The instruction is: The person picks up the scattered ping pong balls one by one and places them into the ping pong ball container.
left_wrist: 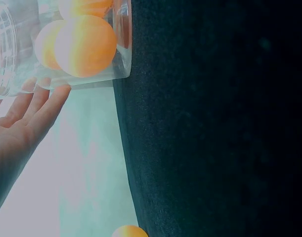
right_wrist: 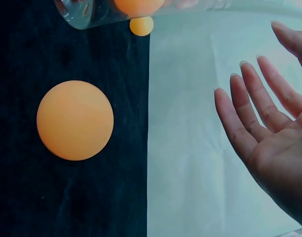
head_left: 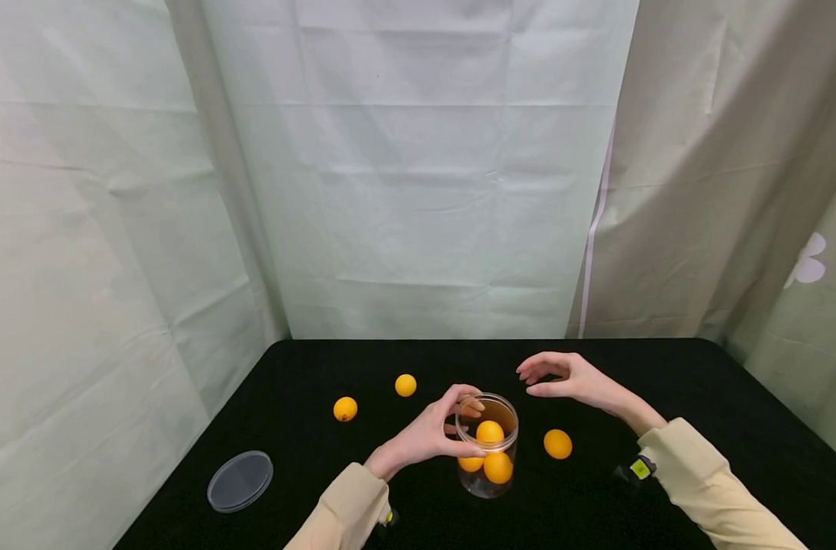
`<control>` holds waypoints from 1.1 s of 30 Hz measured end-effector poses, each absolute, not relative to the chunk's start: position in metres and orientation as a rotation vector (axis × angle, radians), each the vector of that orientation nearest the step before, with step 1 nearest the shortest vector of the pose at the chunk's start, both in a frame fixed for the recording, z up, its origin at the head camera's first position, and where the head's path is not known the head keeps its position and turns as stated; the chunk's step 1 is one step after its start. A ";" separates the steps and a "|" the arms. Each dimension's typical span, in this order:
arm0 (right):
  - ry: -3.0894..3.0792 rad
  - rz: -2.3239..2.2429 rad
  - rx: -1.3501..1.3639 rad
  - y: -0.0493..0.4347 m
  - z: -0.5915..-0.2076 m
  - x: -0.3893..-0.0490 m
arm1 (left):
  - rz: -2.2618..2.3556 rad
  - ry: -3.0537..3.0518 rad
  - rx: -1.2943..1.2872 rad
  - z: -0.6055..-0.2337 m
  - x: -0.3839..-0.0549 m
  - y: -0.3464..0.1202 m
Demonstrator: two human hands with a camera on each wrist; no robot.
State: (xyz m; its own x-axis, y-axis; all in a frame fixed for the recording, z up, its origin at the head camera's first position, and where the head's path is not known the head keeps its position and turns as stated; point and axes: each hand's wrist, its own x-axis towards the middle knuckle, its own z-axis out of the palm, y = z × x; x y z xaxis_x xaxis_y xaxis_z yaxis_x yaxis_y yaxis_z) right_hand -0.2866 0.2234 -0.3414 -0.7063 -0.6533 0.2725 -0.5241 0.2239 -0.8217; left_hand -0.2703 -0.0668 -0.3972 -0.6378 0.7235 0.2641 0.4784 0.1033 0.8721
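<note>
My left hand (head_left: 431, 434) grips a clear jar (head_left: 485, 490) near its rim, thumb on the near side and fingers round the far side. The jar stands upright and uncapped on the black table. Orange ping-pong balls (head_left: 498, 467) lie inside it, three of them visible through the wall. My right hand (head_left: 569, 377) is in the air right of the jar, fingers spread and lightly bent, holding nothing; its palm (right_wrist: 284, 148) shows in the right wrist view. Below that hand a loose ping-pong ball (head_left: 558, 444) sits on the cloth, just right of the jar.
Two more orange balls rest left of the jar, one farther back (head_left: 405, 385) and one nearer the left (head_left: 345, 409). A round clear lid (head_left: 240, 481) lies flat at the table's left side. Pale curtains (head_left: 424, 191) hang behind the black table (head_left: 637, 512).
</note>
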 end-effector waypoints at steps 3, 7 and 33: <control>2.365 -1.494 -1.126 0.225 -0.343 -0.287 | 1.553 2.150 1.201 -0.397 -0.270 -0.067; 2.381 -1.488 -1.116 0.227 -0.345 -0.289 | 1.552 2.149 1.206 -0.397 -0.270 -0.067; 2.345 -1.468 -1.020 0.246 -0.363 -0.293 | 1.547 2.149 1.203 -0.398 -0.271 -0.068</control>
